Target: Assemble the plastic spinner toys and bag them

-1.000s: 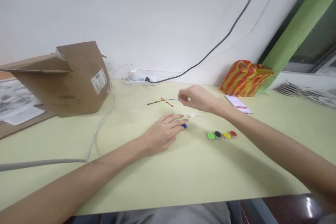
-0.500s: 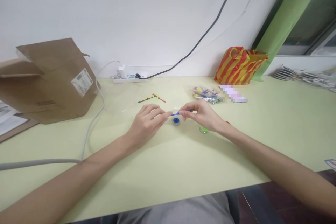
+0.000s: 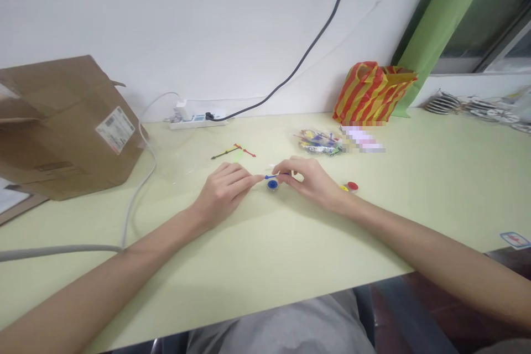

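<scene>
A pale yellow-green surface (image 3: 290,254) is spanned by both forearms. At its left end a brown cardboard box (image 3: 70,133) is propped, and a grey cable (image 3: 139,188) is laid past it. Against the wall, a white power strip (image 3: 194,121) is placed, and a red-and-yellow striped plastic bag (image 3: 373,94) is stood further right. In front of the bag, a heap of small colourful parts (image 3: 319,142) is gathered.

Near the middle of the surface, the right hand (image 3: 313,181) is held with its fingers (image 3: 286,165) pinched around a thin blue stick (image 3: 271,176), which is gripped near one end. The left hand (image 3: 222,193) is laid flat and relaxed, its fingers (image 3: 244,177) released, with the fingertips just beside the stick's free end. Directly below the stick, a blue disc (image 3: 272,184) is lying. A red disc (image 3: 352,186) is seen right of the right hand. Thin red and black sticks (image 3: 234,152) are left beyond the hands.
</scene>
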### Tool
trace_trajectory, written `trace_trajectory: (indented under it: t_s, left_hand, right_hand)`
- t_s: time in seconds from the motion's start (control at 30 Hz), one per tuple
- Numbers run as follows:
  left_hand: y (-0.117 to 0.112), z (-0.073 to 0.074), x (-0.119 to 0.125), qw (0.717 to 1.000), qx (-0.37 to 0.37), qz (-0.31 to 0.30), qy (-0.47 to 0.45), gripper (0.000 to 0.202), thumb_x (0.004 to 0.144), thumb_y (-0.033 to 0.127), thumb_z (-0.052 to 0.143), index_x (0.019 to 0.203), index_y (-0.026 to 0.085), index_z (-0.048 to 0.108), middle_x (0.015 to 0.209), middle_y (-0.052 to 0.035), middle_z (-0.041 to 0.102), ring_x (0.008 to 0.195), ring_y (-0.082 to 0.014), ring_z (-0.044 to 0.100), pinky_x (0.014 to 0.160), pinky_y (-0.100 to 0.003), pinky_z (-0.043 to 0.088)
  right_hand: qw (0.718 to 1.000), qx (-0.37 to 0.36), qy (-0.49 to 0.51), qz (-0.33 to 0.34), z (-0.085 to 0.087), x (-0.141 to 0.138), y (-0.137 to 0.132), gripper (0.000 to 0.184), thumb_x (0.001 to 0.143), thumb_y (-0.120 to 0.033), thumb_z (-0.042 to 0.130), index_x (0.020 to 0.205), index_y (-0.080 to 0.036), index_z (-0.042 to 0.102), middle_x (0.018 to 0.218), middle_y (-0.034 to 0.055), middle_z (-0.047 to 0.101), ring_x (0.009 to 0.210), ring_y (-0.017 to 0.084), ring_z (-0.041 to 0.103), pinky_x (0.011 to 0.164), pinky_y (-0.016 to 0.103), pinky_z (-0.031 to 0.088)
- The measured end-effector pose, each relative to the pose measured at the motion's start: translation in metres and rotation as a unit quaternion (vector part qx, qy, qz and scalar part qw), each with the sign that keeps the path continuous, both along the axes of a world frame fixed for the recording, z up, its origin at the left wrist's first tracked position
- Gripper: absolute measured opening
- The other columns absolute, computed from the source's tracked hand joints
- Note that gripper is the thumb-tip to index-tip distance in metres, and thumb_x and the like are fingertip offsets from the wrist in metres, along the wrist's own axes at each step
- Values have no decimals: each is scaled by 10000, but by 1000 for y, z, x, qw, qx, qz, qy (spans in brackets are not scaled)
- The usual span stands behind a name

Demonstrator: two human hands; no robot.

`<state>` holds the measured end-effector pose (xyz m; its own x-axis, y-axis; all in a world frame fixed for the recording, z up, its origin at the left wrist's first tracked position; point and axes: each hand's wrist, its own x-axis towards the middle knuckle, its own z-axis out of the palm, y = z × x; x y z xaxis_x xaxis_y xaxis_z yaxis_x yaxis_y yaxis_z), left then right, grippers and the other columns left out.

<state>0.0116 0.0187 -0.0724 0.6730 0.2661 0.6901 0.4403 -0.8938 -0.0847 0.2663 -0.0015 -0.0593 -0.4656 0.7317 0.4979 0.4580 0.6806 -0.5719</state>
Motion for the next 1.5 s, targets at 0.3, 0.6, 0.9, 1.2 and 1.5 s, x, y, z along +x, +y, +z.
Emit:
trace_trajectory:
  t_s: [0.3, 0.6, 0.9, 1.2, 1.5]
  left_hand:
    - [3, -4, 1, 1000, -6, -1, 27, 310, 1026, 121, 470, 1199, 254, 691, 841, -34, 712, 787, -173, 596, 724, -338, 435]
    - [5, -4, 0, 999, 23, 15, 29, 329, 1028, 134, 491, 1273, 257, 673, 804, -27, 699, 771, -172, 580, 719, -335, 427]
    - [9, -7, 1, 999, 14, 6, 40, 336, 1010, 99, 516, 1269, 240, 677, 850, -37, 702, 801, -181, 570, 740, -339, 423]
    - [10, -8, 0, 996, -39, 8, 75, 346, 1032, 128, 482, 1269, 266, 693, 908, -42, 724, 864, -192, 578, 769, -351, 414]
    - [10, -6, 1, 992, -86, 18, 94, 312, 1041, 165, 482, 1195, 258, 737, 899, -45, 718, 849, -196, 570, 730, -346, 410]
  right_hand:
    - [996, 61, -53, 28, -6, 2, 3, 183, 992, -185, 560, 1113, -221, 692, 936, 54, 745, 895, 195, 665, 823, 318, 484]
    - [994, -86, 71, 16, 3, 0, 2, 138, 987, -234, 553, 995, -203, 688, 858, 26, 758, 806, 170, 685, 723, 283, 486]
    - [1000, 17, -3, 5, -5, 2, 7, 124, 959, -181, 629, 927, -190, 748, 933, 56, 770, 869, 192, 657, 810, 317, 486]
    - [995, 49, -82, 15, -9, 8, 16, 122, 950, -160, 667, 936, -183, 787, 860, 46, 770, 844, 209, 605, 805, 339, 454]
    - [993, 38, -116, 1, -10, 5, 18, 134, 940, -127, 658, 909, -165, 783, 796, 60, 735, 824, 208, 587, 769, 315, 420]
